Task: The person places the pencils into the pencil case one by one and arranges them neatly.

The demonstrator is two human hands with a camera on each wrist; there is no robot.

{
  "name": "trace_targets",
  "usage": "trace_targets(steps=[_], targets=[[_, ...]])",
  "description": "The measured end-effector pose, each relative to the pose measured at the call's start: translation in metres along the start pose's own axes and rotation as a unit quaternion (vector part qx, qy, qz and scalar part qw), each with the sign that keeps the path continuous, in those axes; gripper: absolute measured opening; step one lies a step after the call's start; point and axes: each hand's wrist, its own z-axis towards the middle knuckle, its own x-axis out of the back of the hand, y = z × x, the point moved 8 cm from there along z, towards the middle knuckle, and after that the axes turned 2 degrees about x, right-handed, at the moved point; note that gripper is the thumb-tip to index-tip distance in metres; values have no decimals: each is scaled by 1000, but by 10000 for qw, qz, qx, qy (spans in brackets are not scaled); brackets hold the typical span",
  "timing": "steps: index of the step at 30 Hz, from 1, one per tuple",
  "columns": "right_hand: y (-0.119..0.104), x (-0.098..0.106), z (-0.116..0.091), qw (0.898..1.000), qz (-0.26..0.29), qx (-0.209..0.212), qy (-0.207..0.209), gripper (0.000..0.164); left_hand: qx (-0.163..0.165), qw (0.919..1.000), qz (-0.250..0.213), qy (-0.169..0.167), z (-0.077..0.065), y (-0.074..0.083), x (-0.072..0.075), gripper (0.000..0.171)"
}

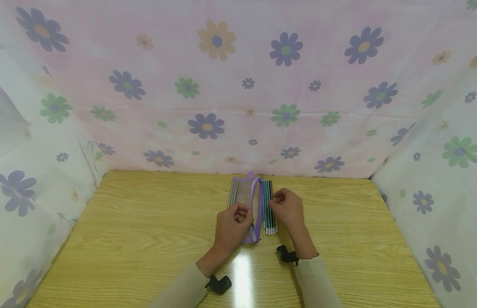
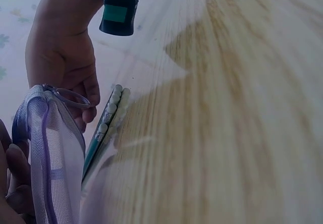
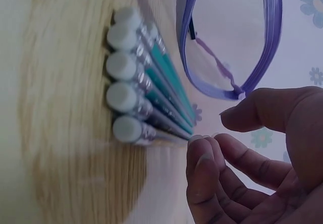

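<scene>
A purple-trimmed mesh pencil pouch (image 1: 244,194) lies upright on the table, its zipper mouth (image 3: 272,27) gaping toward the right. My left hand (image 1: 231,226) pinches the near edge of that mouth between thumb and fingers. Through the mesh, several pencils (image 1: 233,192) show at the pouch's left side. Right of the pouch is a row of teal and dark pencils (image 1: 267,207), their white eraser ends (image 3: 121,65) facing me. My right hand (image 1: 289,209) hovers at the row's right side. Its thumb and fingertips stand apart with nothing between them in the right wrist view.
The wood-grain table (image 1: 153,231) reaches back to a flower-printed cloth (image 1: 238,85), which also hangs along both sides. A black wrist camera (image 1: 220,284) sits at the left wrist, and another black camera (image 1: 286,254) at the right.
</scene>
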Motion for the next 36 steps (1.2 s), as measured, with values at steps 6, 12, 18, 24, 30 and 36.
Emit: trace_targets(steps=[6, 12, 18, 24, 30, 36], targets=[[5, 4, 2, 9994, -333, 9, 8, 16, 56, 10000, -11, 60, 0, -1, 1, 3], [9, 4, 3, 9985, -540, -51, -60, 16, 64, 9999, 28, 95, 0, -2, 1, 5], [16, -1, 3, 9971, -741, -119, -149, 16, 63, 9999, -35, 104, 0, -2, 1, 5], [17, -2, 3, 9952, -963, -90, -123, 15, 83, 9999, -39, 86, -1, -3, 0, 3], [14, -3, 1, 9914, -1274, -263, -116, 14, 108, 9999, -42, 84, -1, -2, 0, 3], [14, -3, 0, 9853, -1647, -451, 2, 8, 140, 9999, -18, 91, -1, -2, 0, 6]])
